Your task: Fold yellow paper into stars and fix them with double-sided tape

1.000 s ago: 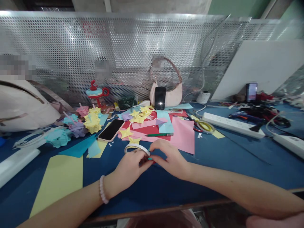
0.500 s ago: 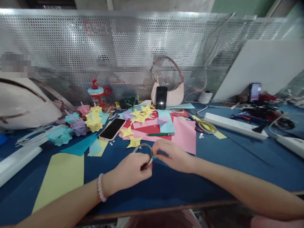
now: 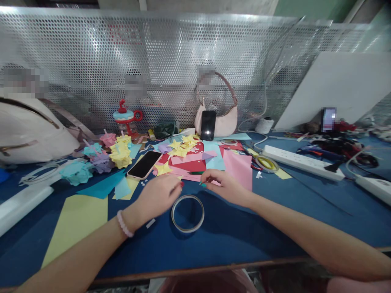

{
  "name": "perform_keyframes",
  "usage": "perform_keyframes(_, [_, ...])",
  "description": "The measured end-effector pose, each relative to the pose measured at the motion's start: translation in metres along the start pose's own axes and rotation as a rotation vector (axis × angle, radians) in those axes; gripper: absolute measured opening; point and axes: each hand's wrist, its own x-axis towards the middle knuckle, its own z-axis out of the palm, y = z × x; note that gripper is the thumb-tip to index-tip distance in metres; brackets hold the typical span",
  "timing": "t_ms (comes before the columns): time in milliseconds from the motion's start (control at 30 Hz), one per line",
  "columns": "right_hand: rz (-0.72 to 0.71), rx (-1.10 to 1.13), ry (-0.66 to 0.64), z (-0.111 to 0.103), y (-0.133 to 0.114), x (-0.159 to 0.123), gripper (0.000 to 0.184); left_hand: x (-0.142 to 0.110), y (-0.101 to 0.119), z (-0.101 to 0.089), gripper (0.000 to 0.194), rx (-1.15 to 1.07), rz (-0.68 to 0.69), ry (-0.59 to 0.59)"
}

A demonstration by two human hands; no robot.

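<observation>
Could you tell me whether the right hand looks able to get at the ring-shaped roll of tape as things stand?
Yes, probably: the roll of tape lies on the bare blue tabletop, just on the near side of the right hand, and nothing visible lies between them.

Thin roll of tape [image 3: 187, 231], pale-rimmed, round, open centre, on the blue tabletop [image 3: 244, 244]

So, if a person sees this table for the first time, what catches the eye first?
Probably the folded yellow stars heaped on bright paper at the table's middle, with the pink handbag behind them. Then the tape roll, lying on the blue tabletop just in front of both hands.
</observation>
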Motion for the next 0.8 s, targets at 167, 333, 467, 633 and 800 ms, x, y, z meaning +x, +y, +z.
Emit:
perform_keyframes(167, [0.0,-0.008,-0.036,0.005,0.001,-0.001,0.009,0.011,-0.047,0.004,0.027,-0.078,-0.253,0.016])
perform_keyframes(333, [-0.021,-0.023,-0.078,0.008,-0.001,-0.002,0.01,0.01,-0.055,0.011,0.032,-0.153,-0.223,-0.022])
perform_keyframes(467, [-0.026,-0.031,-0.085,0.008,-0.001,-0.002,0.01,0.011,-0.049,0.011,0.028,-0.219,-0.236,-0.033])
perform_keyframes(633, [-0.027,-0.017,-0.068,0.009,-0.002,-0.002,0.012,0.013,-0.043,0.008,0.019,-0.408,-0.318,0.007])
perform_keyframes(800, [-0.043,-0.009,0.031,0.014,-0.001,0.0,0.02,0.014,-0.04,0.008,0.022,-0.681,-0.432,0.128])
